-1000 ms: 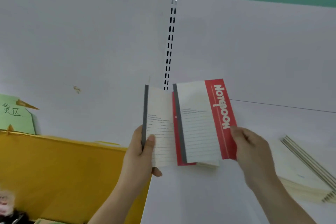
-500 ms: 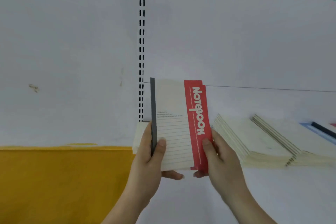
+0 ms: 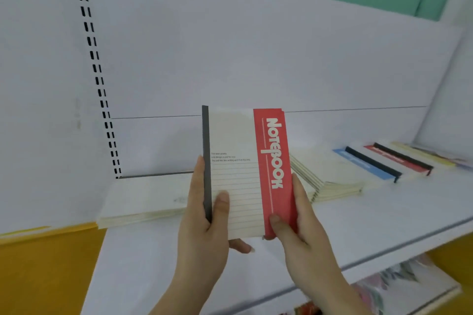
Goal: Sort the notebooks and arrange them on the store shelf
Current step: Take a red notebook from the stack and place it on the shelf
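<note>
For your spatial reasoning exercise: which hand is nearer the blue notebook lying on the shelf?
Right. The right hand grips the held notebooks' red edge, toward the blue notebook; the left hand holds their dark spine, farther away.

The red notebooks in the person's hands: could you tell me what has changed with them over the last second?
A second ago the notebooks were fanned apart, one in the left hand, another in the right hand. They have since been pushed together into one squared stack, held upright by both hands. The grips stayed: left on the dark spine edge, right on the red edge. Nothing was set on the shelf.
</note>
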The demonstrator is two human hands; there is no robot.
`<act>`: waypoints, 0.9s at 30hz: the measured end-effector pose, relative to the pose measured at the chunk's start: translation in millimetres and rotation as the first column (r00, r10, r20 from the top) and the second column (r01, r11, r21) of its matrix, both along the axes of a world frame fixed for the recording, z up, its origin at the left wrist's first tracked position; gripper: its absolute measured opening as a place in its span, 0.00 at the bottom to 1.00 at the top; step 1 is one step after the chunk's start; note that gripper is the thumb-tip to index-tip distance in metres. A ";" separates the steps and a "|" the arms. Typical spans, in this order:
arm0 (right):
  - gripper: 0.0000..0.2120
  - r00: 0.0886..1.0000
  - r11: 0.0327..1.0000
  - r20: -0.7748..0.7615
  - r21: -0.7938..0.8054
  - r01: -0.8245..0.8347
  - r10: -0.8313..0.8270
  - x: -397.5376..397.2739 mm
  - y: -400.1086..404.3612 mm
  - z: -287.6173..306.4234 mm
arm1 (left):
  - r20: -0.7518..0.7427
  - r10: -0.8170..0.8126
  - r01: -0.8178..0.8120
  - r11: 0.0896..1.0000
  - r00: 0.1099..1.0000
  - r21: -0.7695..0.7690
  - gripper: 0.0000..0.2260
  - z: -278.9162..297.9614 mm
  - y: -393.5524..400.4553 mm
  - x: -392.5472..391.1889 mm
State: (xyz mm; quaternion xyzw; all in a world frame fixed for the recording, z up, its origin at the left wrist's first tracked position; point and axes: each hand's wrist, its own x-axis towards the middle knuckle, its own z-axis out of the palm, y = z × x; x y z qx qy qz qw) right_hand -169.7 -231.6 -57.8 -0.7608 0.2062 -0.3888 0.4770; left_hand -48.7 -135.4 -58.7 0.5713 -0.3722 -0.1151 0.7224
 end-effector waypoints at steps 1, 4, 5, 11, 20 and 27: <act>0.33 1.000 1.000 -0.005 0.006 0.015 -0.015 -13.9 -9.3 -0.1 | -0.005 -0.014 0.014 1.000 1.000 0.007 0.31 0.8 -9.7 -11.6; 0.28 0.998 0.998 -0.021 0.016 0.067 -0.067 -60.4 -39.9 -1.9 | -0.016 -0.052 0.053 0.998 0.999 0.021 0.32 2.3 -43.7 -52.4; 0.27 0.996 0.996 -0.026 0.019 0.085 -0.085 -77.3 -50.6 -3.2 | -0.023 -0.061 0.062 0.998 0.998 0.024 0.31 2.4 -55.7 -68.1; 0.27 0.918 0.936 -0.214 -0.184 0.299 -0.335 -189.8 -118.8 -4.8 | -0.073 -0.099 0.099 0.995 0.992 -0.009 0.29 7.8 -133.5 -175.9; 0.42 0.790 0.844 -0.395 -0.465 0.267 -0.468 -329.1 -215.9 -3.1 | -0.050 -0.192 0.194 0.980 0.980 0.033 0.27 10.6 -250.3 -287.4; 0.40 0.680 0.776 -0.435 -0.537 0.329 -0.590 -363.1 -302.7 -6.5 | 0.090 -0.304 0.288 0.944 0.948 0.161 0.30 -0.5 -349.8 -304.3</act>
